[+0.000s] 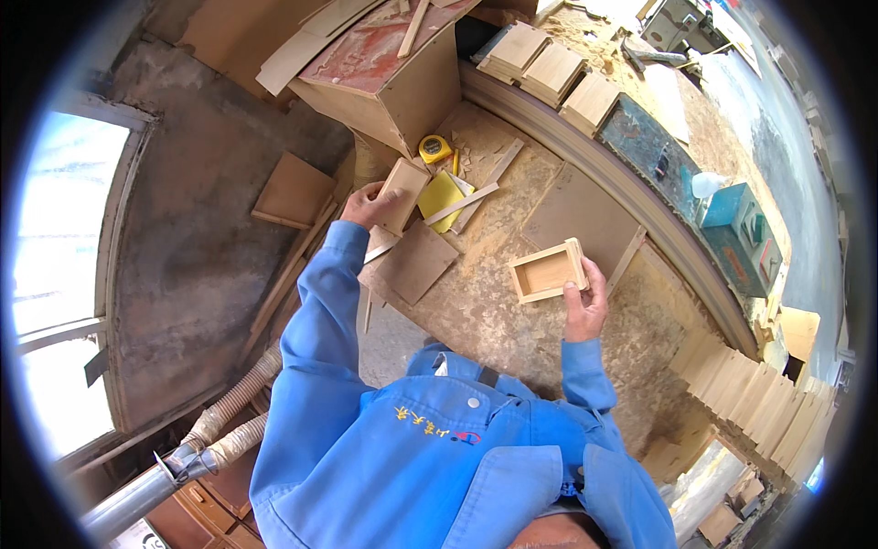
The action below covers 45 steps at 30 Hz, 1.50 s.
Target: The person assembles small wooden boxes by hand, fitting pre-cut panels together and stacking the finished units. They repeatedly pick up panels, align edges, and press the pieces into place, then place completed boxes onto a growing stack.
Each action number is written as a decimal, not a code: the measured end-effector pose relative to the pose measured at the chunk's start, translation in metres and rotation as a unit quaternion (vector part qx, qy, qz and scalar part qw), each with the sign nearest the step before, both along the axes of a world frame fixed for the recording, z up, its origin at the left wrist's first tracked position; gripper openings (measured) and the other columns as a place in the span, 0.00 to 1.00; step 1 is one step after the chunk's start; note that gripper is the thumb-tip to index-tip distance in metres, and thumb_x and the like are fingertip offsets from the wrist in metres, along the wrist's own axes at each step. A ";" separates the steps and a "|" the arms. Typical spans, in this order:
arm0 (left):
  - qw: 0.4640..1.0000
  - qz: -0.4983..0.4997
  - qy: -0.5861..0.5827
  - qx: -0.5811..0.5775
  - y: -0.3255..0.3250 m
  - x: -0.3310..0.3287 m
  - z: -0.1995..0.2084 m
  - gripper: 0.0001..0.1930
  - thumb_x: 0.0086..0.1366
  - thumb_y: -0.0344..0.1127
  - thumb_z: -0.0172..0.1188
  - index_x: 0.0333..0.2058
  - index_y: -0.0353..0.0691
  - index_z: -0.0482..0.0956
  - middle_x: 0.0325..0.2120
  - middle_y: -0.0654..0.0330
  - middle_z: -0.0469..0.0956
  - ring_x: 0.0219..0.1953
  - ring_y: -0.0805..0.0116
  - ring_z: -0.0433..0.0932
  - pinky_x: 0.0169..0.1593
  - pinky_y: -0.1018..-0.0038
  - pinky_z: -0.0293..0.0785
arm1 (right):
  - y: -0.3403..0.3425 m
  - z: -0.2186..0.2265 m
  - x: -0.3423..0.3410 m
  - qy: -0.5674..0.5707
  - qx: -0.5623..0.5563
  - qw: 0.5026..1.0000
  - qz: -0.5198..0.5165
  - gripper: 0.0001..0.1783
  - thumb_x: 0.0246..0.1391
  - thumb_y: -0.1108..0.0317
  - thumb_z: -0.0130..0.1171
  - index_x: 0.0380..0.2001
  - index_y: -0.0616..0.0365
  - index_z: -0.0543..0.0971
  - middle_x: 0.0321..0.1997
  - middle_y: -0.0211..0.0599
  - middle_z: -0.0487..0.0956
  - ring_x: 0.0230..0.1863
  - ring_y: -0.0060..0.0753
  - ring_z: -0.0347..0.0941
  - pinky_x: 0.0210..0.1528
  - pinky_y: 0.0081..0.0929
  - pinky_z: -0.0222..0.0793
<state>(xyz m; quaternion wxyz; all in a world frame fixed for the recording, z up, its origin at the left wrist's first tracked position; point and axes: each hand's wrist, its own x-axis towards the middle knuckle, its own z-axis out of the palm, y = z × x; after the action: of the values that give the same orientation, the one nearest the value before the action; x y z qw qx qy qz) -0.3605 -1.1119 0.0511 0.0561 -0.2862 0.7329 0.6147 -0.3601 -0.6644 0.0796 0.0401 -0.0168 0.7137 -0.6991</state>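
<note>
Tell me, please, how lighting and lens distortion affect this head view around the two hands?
In the head view, daylight falls evenly on the left hand gripping a small board and the right hand holding an open wooden box, both sharp; the window is blown out white; the bench edge bows from fisheye; the corners are black.

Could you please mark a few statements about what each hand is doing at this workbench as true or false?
1. The right hand holds a small open wooden box. True.
2. The left hand grips a hammer. False: it holds a flat wooden panel.
3. A yellow tape measure lies beyond the panel. True.
4. The box is filled with screws. False: its inside shows bare wood.
5. Both sleeves are red. False: they are blue.
</note>
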 end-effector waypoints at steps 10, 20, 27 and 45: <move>0.999 0.009 -0.028 -0.046 -0.018 -0.011 -0.012 0.32 0.66 0.56 0.66 0.55 0.33 0.81 0.40 0.58 0.85 0.41 0.71 0.82 0.48 0.73 0.76 | 0.000 -0.002 -0.002 0.009 0.007 1.000 -0.014 0.29 0.60 0.72 0.59 0.64 0.67 0.69 0.65 0.43 0.72 0.63 0.33 0.71 0.65 0.32 0.68; 0.993 -0.034 0.019 -0.115 -0.003 -0.011 -0.004 0.32 0.68 0.56 0.64 0.57 0.33 0.79 0.42 0.56 0.84 0.43 0.69 0.81 0.48 0.71 0.76 | 0.002 -0.002 -0.004 -0.010 0.012 1.000 -0.011 0.29 0.60 0.73 0.58 0.64 0.67 0.69 0.65 0.43 0.72 0.64 0.34 0.70 0.67 0.33 0.65; 0.984 -0.090 0.029 -0.152 0.001 -0.020 0.015 0.33 0.69 0.57 0.61 0.59 0.34 0.78 0.45 0.51 0.85 0.45 0.64 0.83 0.52 0.68 0.76 | 0.002 -0.003 -0.004 -0.037 0.006 0.999 -0.023 0.28 0.62 0.71 0.57 0.65 0.66 0.69 0.65 0.42 0.73 0.64 0.33 0.70 0.67 0.33 0.65; 0.991 -0.090 0.083 -0.060 -0.011 -0.019 -0.006 0.40 0.64 0.57 0.68 0.67 0.37 0.69 0.56 0.48 0.79 0.57 0.62 0.79 0.60 0.68 0.73 | 0.009 0.004 -0.018 -0.146 0.010 0.989 0.006 0.28 0.59 0.68 0.58 0.63 0.61 0.72 0.58 0.41 0.78 0.57 0.30 0.74 0.59 0.31 0.71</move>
<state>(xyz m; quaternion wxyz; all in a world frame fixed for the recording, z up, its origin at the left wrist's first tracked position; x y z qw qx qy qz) -0.3796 -1.1226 0.0450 0.0328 -0.1701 0.7931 0.5839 -0.3785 -0.6556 0.0832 0.1482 0.0808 0.7068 -0.6869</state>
